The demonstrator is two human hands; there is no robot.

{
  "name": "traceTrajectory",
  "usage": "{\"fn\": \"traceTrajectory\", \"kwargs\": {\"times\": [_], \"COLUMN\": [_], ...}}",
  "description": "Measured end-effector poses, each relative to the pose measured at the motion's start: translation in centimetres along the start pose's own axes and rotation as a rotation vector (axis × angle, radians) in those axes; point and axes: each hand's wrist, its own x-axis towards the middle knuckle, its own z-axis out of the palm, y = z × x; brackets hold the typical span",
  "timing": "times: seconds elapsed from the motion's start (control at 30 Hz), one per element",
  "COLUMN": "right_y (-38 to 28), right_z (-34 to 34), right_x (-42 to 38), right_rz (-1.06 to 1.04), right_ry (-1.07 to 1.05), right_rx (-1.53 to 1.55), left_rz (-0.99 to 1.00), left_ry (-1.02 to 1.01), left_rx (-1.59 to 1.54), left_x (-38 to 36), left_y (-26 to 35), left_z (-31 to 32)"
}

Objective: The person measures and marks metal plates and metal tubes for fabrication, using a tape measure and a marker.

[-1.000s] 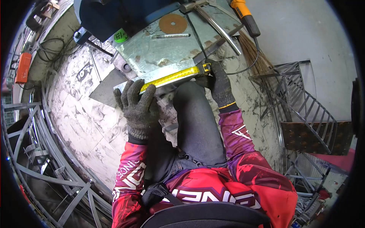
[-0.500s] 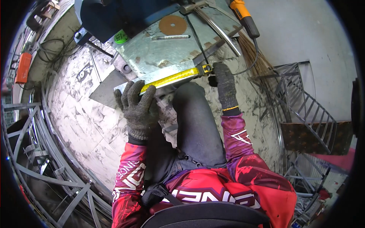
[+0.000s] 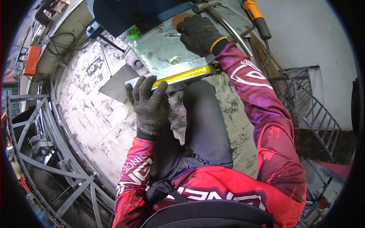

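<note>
My left hand [image 3: 149, 104], in a grey knit glove, grips the near left end of a flat metal bar [image 3: 133, 81], its fingers over the end of the yellow tape measure [image 3: 182, 76]. The blade lies stretched along the bar. The tape's case [image 3: 218, 67] sits at the bar's right end, partly hidden by my right sleeve. My right hand [image 3: 199, 36], gloved too, is over the metal-topped table [image 3: 156, 51] with its fingers curled at a marker pen [image 3: 173, 35]. Only the pen's left part shows. Just beyond the fingers is a brown cutting disc [image 3: 180, 19], partly covered.
A green round sticker or lid [image 3: 133, 32] is at the table's left. A hammer [image 3: 224, 22] lies at the back right, with a yellow angle grinder [image 3: 255, 17] beyond it. Metal frames [image 3: 57, 167] stand at left, a ladder-like frame [image 3: 317, 114] at right.
My right hand has left the tape measure's case and moved up and left onto the table, at the marker pen. My left hand stays on the bar and tape. The view has shifted slightly.
</note>
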Motion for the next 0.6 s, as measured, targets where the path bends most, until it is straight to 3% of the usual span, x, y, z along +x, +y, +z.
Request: {"fn": "traceTrajectory", "kwargs": {"times": [0.2,0.27,0.47,0.6], "right_y": [0.3,0.8,1.5,1.2], "right_z": [1.2,1.1,0.2,0.2], "right_x": [2.3,3.0,2.5,1.8], "right_rz": [-0.029,0.020,0.105,0.034], "right_ry": [-0.025,-0.082,-0.046,-0.100], "right_rx": [-0.025,0.187,0.347,0.265], "left_rz": [0.008,0.000,-0.009,-0.003], "left_ry": [-0.025,-0.029,-0.007,0.008], "left_rx": [0.014,0.007,0.025,0.050], "left_x": [-0.2,-0.3,-0.2,-0.3], "left_y": [-0.2,-0.2,0.0,-0.2], "left_z": [0.0,-0.1,0.2,0.5]}}
